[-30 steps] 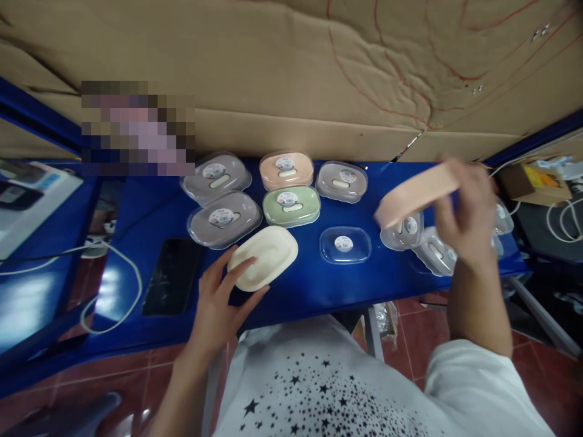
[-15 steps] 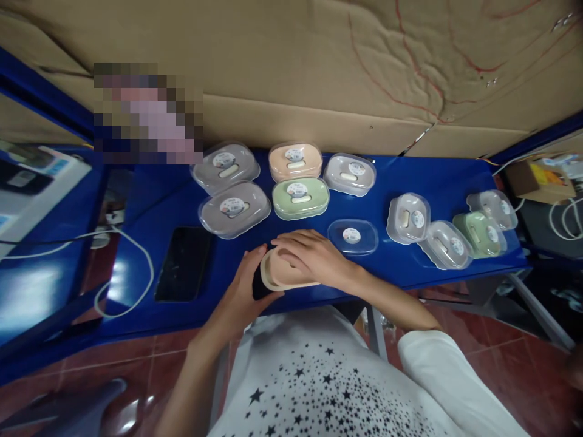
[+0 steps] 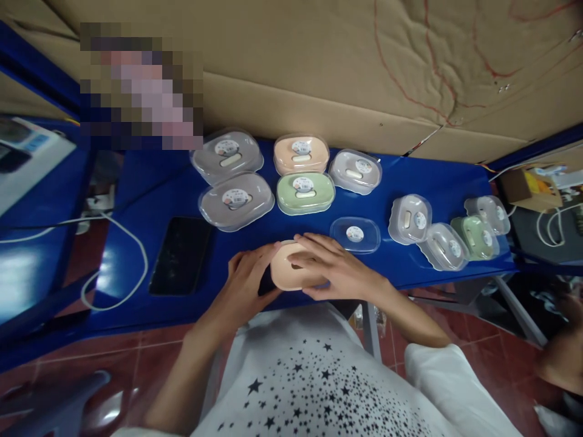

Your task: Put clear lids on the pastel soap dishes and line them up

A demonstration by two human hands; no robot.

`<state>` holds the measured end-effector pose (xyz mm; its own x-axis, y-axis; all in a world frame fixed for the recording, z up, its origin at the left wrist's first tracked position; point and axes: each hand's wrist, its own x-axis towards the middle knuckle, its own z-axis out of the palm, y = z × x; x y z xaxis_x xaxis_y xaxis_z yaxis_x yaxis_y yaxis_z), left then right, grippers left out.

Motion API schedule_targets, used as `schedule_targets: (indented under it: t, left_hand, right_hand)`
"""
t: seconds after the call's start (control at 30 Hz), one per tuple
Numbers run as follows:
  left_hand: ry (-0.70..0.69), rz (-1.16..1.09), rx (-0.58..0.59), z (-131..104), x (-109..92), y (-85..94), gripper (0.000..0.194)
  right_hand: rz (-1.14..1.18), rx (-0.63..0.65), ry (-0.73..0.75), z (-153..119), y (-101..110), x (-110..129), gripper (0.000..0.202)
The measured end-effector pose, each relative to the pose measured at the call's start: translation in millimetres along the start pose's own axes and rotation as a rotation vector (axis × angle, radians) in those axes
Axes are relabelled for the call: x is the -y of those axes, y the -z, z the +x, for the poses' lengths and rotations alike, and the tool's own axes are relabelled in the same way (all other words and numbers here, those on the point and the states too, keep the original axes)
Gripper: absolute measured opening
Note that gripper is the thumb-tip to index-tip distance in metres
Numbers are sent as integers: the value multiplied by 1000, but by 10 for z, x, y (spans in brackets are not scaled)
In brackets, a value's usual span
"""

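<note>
A peach-coloured oval container [image 3: 283, 270] lies between my hands near the front edge of the blue table [image 3: 132, 243]. My left hand [image 3: 246, 279] grips its left end, thumb at the near side. Across its right part rests my right hand [image 3: 330, 267], fingers over the top and thumb at the near side, covering much of it. A small dark opening shows in the top beside my right fingers. Just behind my right hand lies a clear lid [image 3: 364, 244] with a round label.
Lidded containers stand behind: grey [image 3: 209, 206], green [image 3: 286, 197], peach [image 3: 285, 161]. Several more, grey [image 3: 401, 227] and green [image 3: 473, 243], stand at the right. A dark tablet [image 3: 180, 258] and a white cable [image 3: 146, 261] lie left. A person's arm [image 3: 562, 358] shows far right.
The peach top has turned level and now covers the dark and cream rim seen before at the left. My right hand has shifted slightly right; the view has moved a little.
</note>
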<state>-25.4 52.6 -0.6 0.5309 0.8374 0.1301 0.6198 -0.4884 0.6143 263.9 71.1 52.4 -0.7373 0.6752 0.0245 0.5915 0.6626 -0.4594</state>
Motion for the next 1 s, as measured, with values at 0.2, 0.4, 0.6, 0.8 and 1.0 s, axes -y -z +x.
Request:
schedule_targets:
  t: [0.2,0.4,0.6,0.8,1.0]
  left_hand:
    - [21,47,1,25,-85,-46,97]
    - [49,33,-3,110,-66,-70,89]
    - [44,5,20,137,-73,-38,87]
    - [27,74,2,148,-71,-50,77]
    - [-70,75,-149,66,-53,32,48]
  right_hand:
    - [14,20,-2,26,-129,-209,66]
    - [-73,34,17,36,-101,-183,67]
    - [-61,-12,66,62,-182,-197,62]
    - [-91,-23,64,6,-135,-215,73]
    - [-203,-295,-323,-694,142,-487,74]
